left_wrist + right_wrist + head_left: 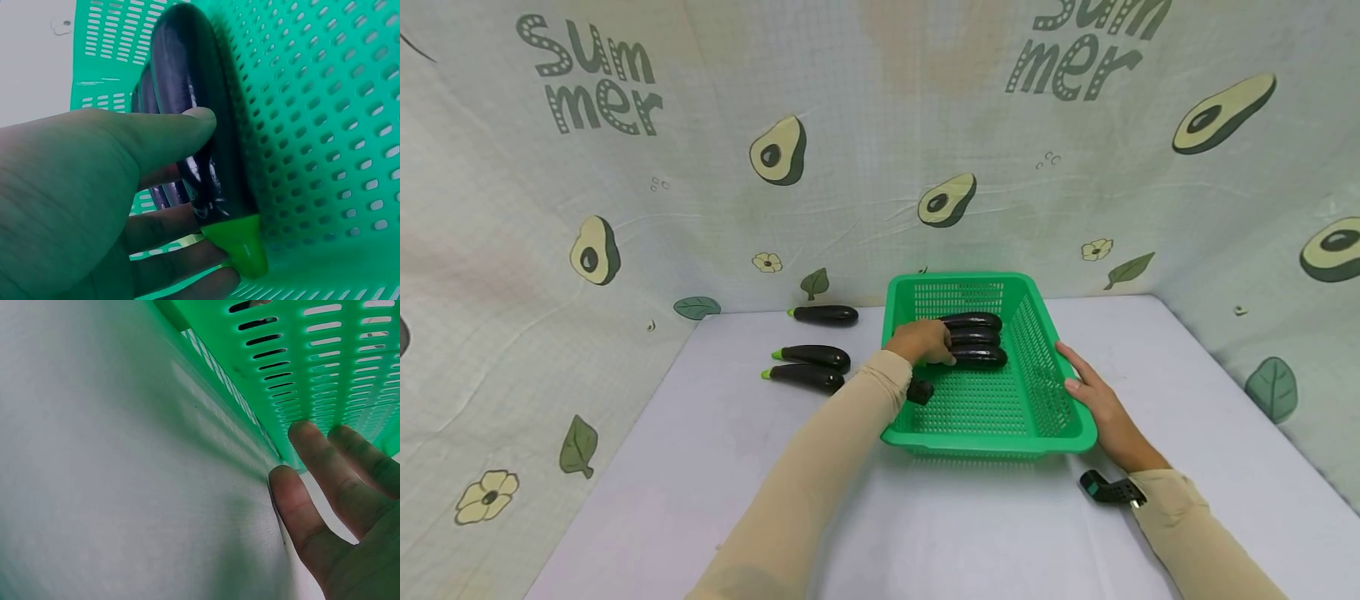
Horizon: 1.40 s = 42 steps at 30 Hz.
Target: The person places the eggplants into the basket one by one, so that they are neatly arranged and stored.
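Three dark, glossy eggplants lie side by side in a green plastic basket (pixel 988 446). My left hand (pixel 919 342) reaches over the basket's left rim and grips the nearest eggplant (pixel 981 357) by its stem half. In the left wrist view the thumb lies across this eggplant (pixel 187 69), with the other fingers round its far side near the green cap (pixel 240 244). My right hand (pixel 1108 412) rests against the basket's right side. Its fairly straight fingers (pixel 331 465) touch the perforated outer wall in the right wrist view.
Left of the basket, three more eggplants lie on the white tabletop (pixel 700 467): one at the back (pixel 826 315) and two close together, a middle one (pixel 812 357) and a front one (pixel 805 377). A printed cloth (pixel 850 83) hangs behind the table.
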Each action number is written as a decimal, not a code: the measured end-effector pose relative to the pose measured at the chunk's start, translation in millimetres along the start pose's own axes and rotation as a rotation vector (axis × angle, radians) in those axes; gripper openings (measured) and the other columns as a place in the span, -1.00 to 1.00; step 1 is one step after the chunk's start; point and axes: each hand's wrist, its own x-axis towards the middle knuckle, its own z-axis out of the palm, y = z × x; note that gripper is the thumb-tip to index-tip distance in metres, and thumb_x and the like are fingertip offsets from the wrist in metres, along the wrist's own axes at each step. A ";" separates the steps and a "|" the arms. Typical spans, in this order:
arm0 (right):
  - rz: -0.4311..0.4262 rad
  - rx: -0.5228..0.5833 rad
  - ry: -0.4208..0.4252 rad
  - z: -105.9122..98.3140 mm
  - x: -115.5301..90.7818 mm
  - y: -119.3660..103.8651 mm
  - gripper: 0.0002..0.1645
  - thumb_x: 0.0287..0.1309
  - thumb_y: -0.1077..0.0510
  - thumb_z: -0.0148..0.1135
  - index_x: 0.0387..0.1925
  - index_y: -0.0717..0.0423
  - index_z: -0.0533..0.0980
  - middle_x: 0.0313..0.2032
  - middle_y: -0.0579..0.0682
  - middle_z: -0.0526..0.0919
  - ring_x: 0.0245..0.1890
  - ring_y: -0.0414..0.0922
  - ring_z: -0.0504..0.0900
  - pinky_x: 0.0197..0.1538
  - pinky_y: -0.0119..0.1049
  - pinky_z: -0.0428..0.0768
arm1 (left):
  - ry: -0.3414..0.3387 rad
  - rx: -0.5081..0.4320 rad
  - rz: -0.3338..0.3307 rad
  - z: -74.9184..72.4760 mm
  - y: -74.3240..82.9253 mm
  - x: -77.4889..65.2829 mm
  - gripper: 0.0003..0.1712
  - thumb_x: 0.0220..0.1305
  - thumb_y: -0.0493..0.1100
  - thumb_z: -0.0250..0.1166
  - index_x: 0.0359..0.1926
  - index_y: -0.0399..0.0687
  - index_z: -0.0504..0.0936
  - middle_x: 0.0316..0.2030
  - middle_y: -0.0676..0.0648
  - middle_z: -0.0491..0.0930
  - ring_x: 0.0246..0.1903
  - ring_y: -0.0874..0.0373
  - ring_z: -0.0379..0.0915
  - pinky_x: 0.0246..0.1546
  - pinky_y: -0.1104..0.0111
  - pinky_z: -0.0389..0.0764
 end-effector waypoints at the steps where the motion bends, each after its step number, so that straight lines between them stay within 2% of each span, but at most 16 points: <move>1: -0.002 0.000 -0.001 0.0 0.1 0.1 -0.33 0.59 0.04 -0.24 0.61 -0.18 -0.08 0.51 0.28 -0.06 0.13 -0.23 0.37 0.00 -0.51 0.45 | -0.001 0.003 -0.003 0.1 0.4 -0.1 -0.57 0.34 0.15 0.34 0.14 0.12 0.67 -0.02 0.09 0.65 -0.18 0.18 0.56 -0.06 0.15 0.57; 6: -0.014 -0.006 -0.007 0.6 0.8 0.4 -0.32 0.59 0.05 -0.25 0.61 -0.16 -0.10 0.52 0.29 -0.07 0.15 -0.22 0.34 0.00 -0.52 0.45 | 0.003 0.018 -0.018 0.8 1.1 0.3 -0.57 0.33 0.16 0.34 0.13 0.13 0.68 -0.01 0.11 0.64 -0.12 0.15 0.56 -0.07 0.15 0.57; 14: -0.018 -0.008 -0.002 0.8 0.5 -0.9 -0.33 0.59 0.06 -0.25 0.61 -0.14 -0.09 0.51 0.28 -0.07 0.15 -0.24 0.34 0.00 -0.53 0.44 | 0.009 -0.006 -0.008 1.9 -0.1 1.3 -0.59 0.31 0.11 0.39 0.11 0.11 0.68 -0.06 0.09 0.65 -0.23 0.19 0.54 -0.10 0.17 0.57; 17: -0.018 -0.002 -0.004 0.6 0.7 -0.6 -0.33 0.59 0.05 -0.25 0.61 -0.15 -0.09 0.51 0.29 -0.07 0.12 -0.24 0.37 -0.01 -0.51 0.46 | 0.002 -0.004 -0.007 1.6 -0.5 2.0 -0.59 0.30 0.07 0.40 0.12 0.11 0.68 -0.02 0.09 0.64 -0.18 0.18 0.55 -0.09 0.17 0.57; 21: -0.012 -0.001 -0.007 0.8 1.0 -1.0 -0.32 0.59 0.04 -0.25 0.61 -0.16 -0.10 0.52 0.27 -0.08 0.15 -0.23 0.34 0.00 -0.52 0.44 | 0.000 0.006 -0.011 1.8 -0.5 2.8 -0.64 0.30 0.06 0.40 0.07 0.10 0.69 -0.04 0.08 0.65 -0.14 0.16 0.55 -0.11 0.19 0.58; 25: -0.003 -0.005 -0.009 1.0 0.7 -2.0 -0.32 0.59 0.03 -0.25 0.61 -0.18 -0.10 0.53 0.24 -0.11 0.20 -0.22 0.28 0.02 -0.54 0.41 | 0.003 0.000 -0.013 2.1 -0.5 3.1 -0.70 0.29 0.05 0.41 -0.02 0.08 0.71 -0.12 0.08 0.65 -0.22 0.17 0.54 -0.19 0.22 0.58; 36: 0.019 -0.021 -0.002 -0.5 0.0 0.4 -0.33 0.60 -0.01 -0.25 0.61 -0.25 -0.09 0.53 0.23 -0.10 0.19 -0.20 0.29 0.02 -0.52 0.42 | 0.003 -0.028 -0.007 1.3 -0.3 1.8 -0.79 0.25 0.04 0.45 -0.23 0.08 0.67 -0.31 0.09 0.60 -0.33 0.18 0.52 -0.32 0.26 0.55; 42: 0.003 -0.009 0.010 -1.0 1.0 0.8 -0.33 0.59 0.03 -0.24 0.61 -0.18 -0.07 0.51 0.27 -0.04 0.05 -0.23 0.44 -0.03 -0.49 0.47 | -0.002 -0.010 -0.013 1.6 -0.3 1.9 -0.80 0.27 0.05 0.44 -0.24 0.07 0.69 -0.30 0.09 0.61 -0.32 0.18 0.52 -0.30 0.25 0.56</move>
